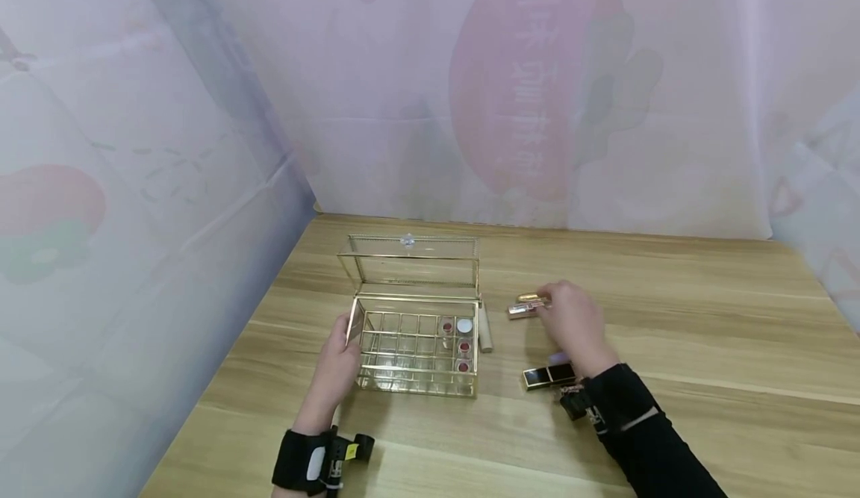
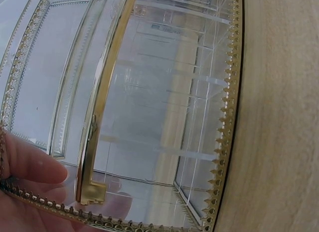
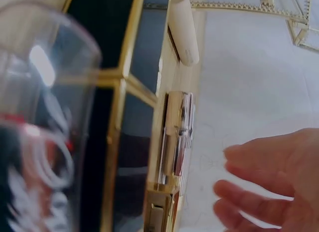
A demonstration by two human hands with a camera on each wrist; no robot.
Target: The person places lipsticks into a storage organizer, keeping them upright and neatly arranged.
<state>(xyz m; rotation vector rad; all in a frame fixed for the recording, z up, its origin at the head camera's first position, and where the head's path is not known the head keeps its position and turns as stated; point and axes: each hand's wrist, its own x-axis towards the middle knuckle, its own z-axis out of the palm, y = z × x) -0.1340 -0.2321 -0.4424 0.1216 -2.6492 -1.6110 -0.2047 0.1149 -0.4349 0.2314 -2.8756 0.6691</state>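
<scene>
The clear gold-edged box (image 1: 416, 381) stands on the table (image 1: 672, 408) with its lid (image 1: 413, 269) raised at 12 o'clock, and the left hand (image 1: 341, 360) grips its side wall at 9 o'clock, the fingers showing through the pane. Four lipsticks (image 1: 463, 347) stand in the compartments (image 1: 399, 345) between 2 and 4 o'clock, one topped in white. At 3 o'clock a pale tube (image 1: 487, 330) lies just beside the box; I cannot tell whether it touches. Farther out that same way is the right hand (image 1: 576, 326), fingers bent and a little parted, with nothing visible between them. At its 10 o'clock a gold tube (image 1: 529, 297) and a pinkish tube (image 1: 524, 309) lie side by side near the fingertips; a black tube (image 1: 547, 377) lies at its 7 o'clock, close to the wrist camera (image 1: 574, 405). Because that pair lies so close, a pinch could catch both or set the other rolling. The low wrist could knock the black tube if it swings towards 7 o'clock. A tug from the left hand could slide the box, nudging the pale tube or rattling the lipsticks, and a hard jolt might bring the lid down, as no hand steadies it.
</scene>
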